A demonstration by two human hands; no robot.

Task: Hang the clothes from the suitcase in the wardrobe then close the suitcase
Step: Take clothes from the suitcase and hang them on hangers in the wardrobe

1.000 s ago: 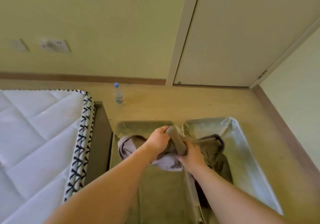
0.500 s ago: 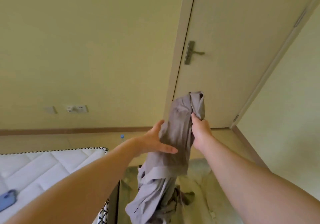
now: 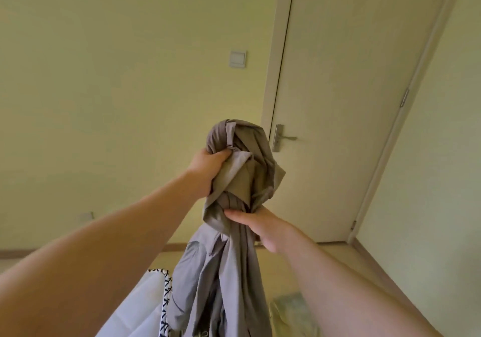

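Only a corner of the suitcase (image 3: 291, 308) shows, low down; its inside is hidden. The clothes (image 3: 234, 271) hang in the air beside the bed (image 3: 140, 308) edge, the door (image 3: 338, 76) behind them. The left hand (image 3: 208, 166) grips the top bunch; the right hand (image 3: 263, 226) squeezes them lower down. They are grey and crumpled.

nothing legible anywhere: no text, label, brand, number or sign. only faint dark marks (image 3: 194, 333) low on the hanging grey garment (image 3: 223, 271), at the bottom edge of view, too blurred and cropped to read.
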